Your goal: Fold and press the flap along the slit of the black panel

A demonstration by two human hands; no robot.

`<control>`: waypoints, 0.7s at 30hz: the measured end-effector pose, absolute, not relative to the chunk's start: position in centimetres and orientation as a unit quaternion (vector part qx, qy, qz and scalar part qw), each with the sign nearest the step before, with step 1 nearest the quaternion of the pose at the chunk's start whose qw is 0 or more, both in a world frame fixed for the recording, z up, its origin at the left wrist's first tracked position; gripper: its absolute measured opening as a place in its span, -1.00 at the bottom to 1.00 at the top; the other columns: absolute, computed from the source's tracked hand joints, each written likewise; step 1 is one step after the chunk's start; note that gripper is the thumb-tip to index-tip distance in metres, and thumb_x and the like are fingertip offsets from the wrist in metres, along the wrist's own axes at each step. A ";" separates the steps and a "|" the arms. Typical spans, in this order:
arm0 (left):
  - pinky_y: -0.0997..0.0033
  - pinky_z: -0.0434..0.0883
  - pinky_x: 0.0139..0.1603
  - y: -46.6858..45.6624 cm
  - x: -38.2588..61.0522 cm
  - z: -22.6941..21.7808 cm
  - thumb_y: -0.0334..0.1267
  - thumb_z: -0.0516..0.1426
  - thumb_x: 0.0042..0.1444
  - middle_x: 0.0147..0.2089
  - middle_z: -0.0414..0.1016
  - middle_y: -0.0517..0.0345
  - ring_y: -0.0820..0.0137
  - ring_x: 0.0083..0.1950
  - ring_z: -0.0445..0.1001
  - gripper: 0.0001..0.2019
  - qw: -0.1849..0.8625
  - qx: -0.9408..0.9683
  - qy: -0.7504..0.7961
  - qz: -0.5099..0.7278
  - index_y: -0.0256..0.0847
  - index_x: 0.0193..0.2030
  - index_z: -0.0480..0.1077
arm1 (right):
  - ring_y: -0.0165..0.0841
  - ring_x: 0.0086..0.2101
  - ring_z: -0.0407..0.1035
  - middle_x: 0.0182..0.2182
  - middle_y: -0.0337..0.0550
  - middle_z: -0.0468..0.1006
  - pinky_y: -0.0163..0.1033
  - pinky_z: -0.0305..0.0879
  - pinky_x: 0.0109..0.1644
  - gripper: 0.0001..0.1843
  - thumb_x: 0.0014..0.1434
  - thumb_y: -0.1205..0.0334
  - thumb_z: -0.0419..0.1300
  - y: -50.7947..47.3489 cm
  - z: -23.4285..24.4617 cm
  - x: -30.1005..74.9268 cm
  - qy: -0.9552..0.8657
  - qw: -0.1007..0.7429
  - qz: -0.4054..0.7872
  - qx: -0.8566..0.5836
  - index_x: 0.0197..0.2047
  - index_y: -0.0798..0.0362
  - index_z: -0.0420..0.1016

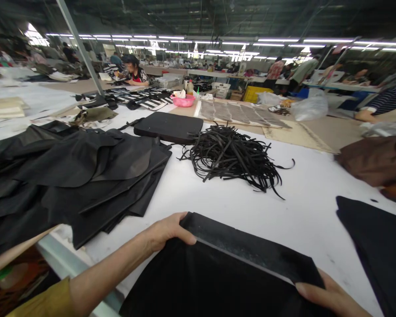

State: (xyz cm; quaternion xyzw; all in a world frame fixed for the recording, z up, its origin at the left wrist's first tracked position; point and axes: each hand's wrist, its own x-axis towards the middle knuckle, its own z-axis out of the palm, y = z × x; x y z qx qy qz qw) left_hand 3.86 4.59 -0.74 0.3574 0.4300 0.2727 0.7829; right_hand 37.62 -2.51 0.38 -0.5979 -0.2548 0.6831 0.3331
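Your left hand (pixel 171 229), at the lower centre of the frame, grips the left end of a wide, flat black sheet with a straight-edged band (pixel 251 243) along its far side; your thumb lies on top, near the band's inner edge. Your right hand (pixel 323 290), at the lower right, pinches the other end of that band, its thumb also on the upper face. The wide, flat black sheet (pixel 218 281) fills the bottom centre of the frame, stretched between your hands, with a thin pale line along the band.

Beneath it you have a white-topped work table (pixel 303 215). Near your left forearm, a loose pile of smooth black sheet material (pixel 86 163) spreads across the left of the frame. Just beyond your hands, at the centre, lies a tangled heap of narrow black strips (pixel 234 154), with a thick black slab with rounded corners (pixel 168 125) next to it, up and to the left. A dark flat piece (pixel 383 246) lies at the right edge, below a brown bundle (pixel 376 158). Farther up, you have a pink plastic basket (pixel 184 101) at upper centre and a co-worker's striped sleeve (pixel 384 99) at upper right.
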 end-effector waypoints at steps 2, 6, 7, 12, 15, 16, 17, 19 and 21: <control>0.44 0.29 -0.38 4.2 4.5 -1.1 -0.50 0.18 -0.42 -0.45 0.42 0.21 0.35 -0.40 0.38 -0.63 0.734 0.389 0.474 0.292 -0.27 -0.33 0.35 | 0.04 -0.09 0.37 -0.14 0.02 0.54 0.00 0.35 -0.03 -0.35 -0.15 0.08 0.28 -2.5 0.5 37.2 -0.288 0.334 0.643 -0.626 0.04 0.11 0.40; 0.46 0.25 -0.36 3.4 5.1 -2.0 -0.48 0.08 -0.30 -0.46 0.37 0.29 0.38 -0.36 0.35 -0.73 0.640 0.446 0.527 0.337 -0.23 -0.35 0.32 | 0.02 -0.03 0.32 -0.14 -0.08 0.54 -0.01 0.20 0.12 -0.45 -0.17 -0.04 0.29 -2.7 -0.3 37.8 -0.431 0.325 0.459 -0.706 -0.09 0.04 0.48; 0.45 0.26 -0.31 3.2 5.0 -2.2 -0.48 0.07 -0.27 -0.44 0.37 0.28 0.36 -0.32 0.36 -0.75 0.624 0.463 0.529 0.340 -0.22 -0.35 0.33 | 0.01 -0.03 0.31 -0.14 -0.11 0.54 -0.02 0.17 0.14 -0.48 -0.19 -0.05 0.30 -2.8 -0.6 38.2 -0.452 0.315 0.413 -0.726 -0.13 -0.01 0.49; 0.41 0.32 -0.23 3.6 3.7 -2.3 -0.42 0.14 -0.23 -0.35 0.45 0.20 0.30 -0.27 0.40 -0.72 0.637 0.488 0.513 0.305 -0.25 -0.27 0.37 | -0.05 -0.16 0.39 -0.27 -0.21 0.58 -0.16 0.31 -0.05 -0.62 -0.20 -0.04 0.31 -3.0 -1.5 39.6 -0.466 0.285 0.376 -0.748 -0.29 -0.06 0.53; 0.32 0.38 -0.19 4.3 3.1 -2.1 -0.32 0.18 -0.21 -0.28 0.48 0.10 0.26 -0.25 0.45 -0.61 0.670 0.476 0.487 0.294 -0.27 -0.14 0.33 | -0.10 -0.28 0.43 -0.38 -0.20 0.59 -0.20 0.36 -0.23 -0.63 -0.20 -0.01 0.32 -2.5 -1.3 39.7 -0.423 0.306 0.460 -0.718 -0.31 0.00 0.53; 0.29 0.40 -0.17 4.6 3.0 -2.2 -0.28 0.17 -0.18 -0.25 0.48 0.06 0.24 -0.23 0.46 -0.59 0.665 0.487 0.485 0.291 -0.29 -0.11 0.31 | -0.13 -0.31 0.44 -0.39 -0.20 0.59 -0.20 0.36 -0.24 -0.63 -0.16 0.00 0.32 -2.3 -1.2 39.7 -0.406 0.316 0.497 -0.699 -0.28 0.02 0.53; 0.27 0.40 -0.15 4.8 2.8 -2.2 -0.26 0.16 -0.16 -0.24 0.48 0.03 0.22 -0.21 0.47 -0.58 0.652 0.502 0.489 0.290 -0.30 -0.09 0.31 | -0.15 -0.31 0.44 -0.37 -0.20 0.59 -0.20 0.36 -0.24 -0.62 -0.13 0.02 0.31 -2.2 -1.3 39.7 -0.391 0.326 0.528 -0.680 -0.24 0.03 0.52; 0.25 0.42 -0.16 5.4 2.4 -2.5 -0.25 0.12 -0.10 -0.26 0.47 0.01 0.22 -0.23 0.47 -0.62 0.604 0.535 0.515 0.287 -0.32 -0.09 0.31 | -0.16 -0.31 0.45 -0.35 -0.19 0.59 -0.20 0.36 -0.23 -0.59 -0.11 0.03 0.30 -2.0 -1.6 39.7 -0.369 0.339 0.554 -0.665 -0.19 0.05 0.50; 0.18 0.40 -0.13 5.9 1.9 -3.0 -0.30 0.09 -0.08 -0.27 0.45 0.02 0.21 -0.23 0.45 -0.65 0.537 0.559 0.559 0.293 -0.31 -0.09 0.31 | -0.15 -0.30 0.45 -0.35 -0.18 0.59 -0.19 0.37 -0.23 -0.59 -0.11 0.02 0.30 -1.9 -2.1 39.8 -0.379 0.332 0.534 -0.679 -0.19 0.05 0.50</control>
